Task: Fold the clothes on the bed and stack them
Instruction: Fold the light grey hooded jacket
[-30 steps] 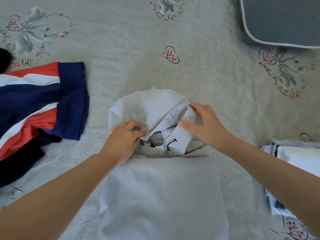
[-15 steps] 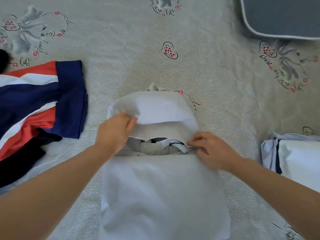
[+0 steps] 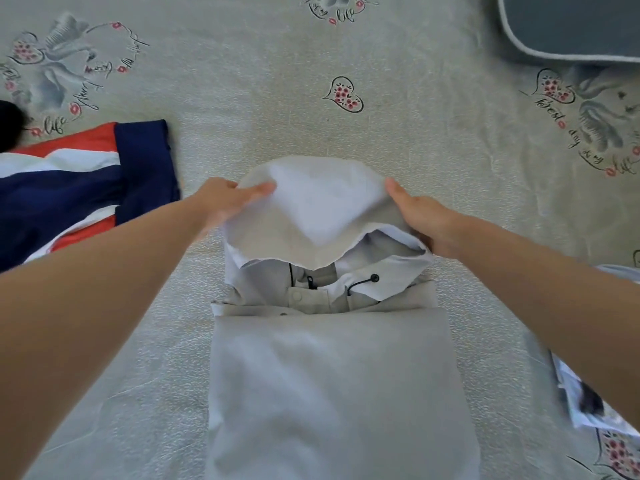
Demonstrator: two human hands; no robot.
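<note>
two hands are on the hood (image 3: 311,206) of a pale grey hooded jacket (image 3: 332,386) that lies in the middle of the bed (image 3: 433,140). the left hand (image 3: 225,200) grips the hood's left edge, its thumb laid over the top of the fabric and its fingers hidden under it. the right hand (image 3: 420,216) holds the hood's right edge, thumb pointing away along the cloth, its other fingers tucked behind the fabric where they cannot be seen. between the two hands the hood is spread wide and rounded; just nearer than them its rim arches over the collar, where a snap button (image 3: 297,295) and a black drawcord with a toggle (image 3: 374,278) show. nearer still, under the forearms, the jacket's body lies folded into a flat rectangle

well left of the left hand lies a navy, red and white striped garment (image 3: 69,188), unfolded. near the right forearm, partly hidden by it, sits a stack of folded pale clothes (image 3: 585,407). far beyond the right hand, at the upper corner, is a grey cushion with light piping (image 3: 581,26). the bed's sheet is printed with hearts and swans
</note>
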